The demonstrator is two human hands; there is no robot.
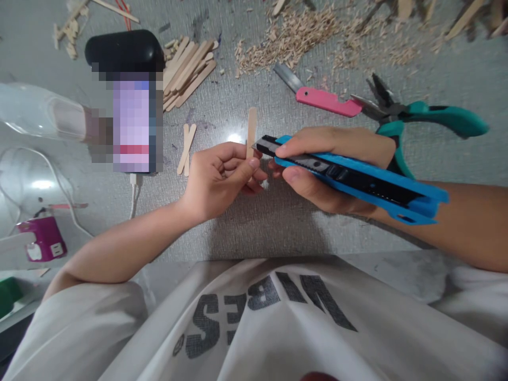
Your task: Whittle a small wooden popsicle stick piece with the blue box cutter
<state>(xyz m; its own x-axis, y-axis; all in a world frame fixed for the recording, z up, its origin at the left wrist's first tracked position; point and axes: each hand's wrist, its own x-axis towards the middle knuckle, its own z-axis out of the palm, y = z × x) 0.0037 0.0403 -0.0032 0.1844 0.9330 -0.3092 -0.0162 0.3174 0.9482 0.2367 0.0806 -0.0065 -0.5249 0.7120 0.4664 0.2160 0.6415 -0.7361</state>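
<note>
Between both grips: stick [251,131] pinched in L hand [217,180], cutter [353,177] in R hand [329,169].

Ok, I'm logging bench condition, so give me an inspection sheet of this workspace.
Surface: grey textured tabletop, dusted with wood shavings.
Job's things: wooden stick, blue utility knife with its blade at the stick.
Clutter: stick pile, pink knife, teal pliers, phone.
Hands: left hand pinches the stick; right hand grips the knife.
Cables: white cable from the phone.
Surroundings: purple object at left.
</note>
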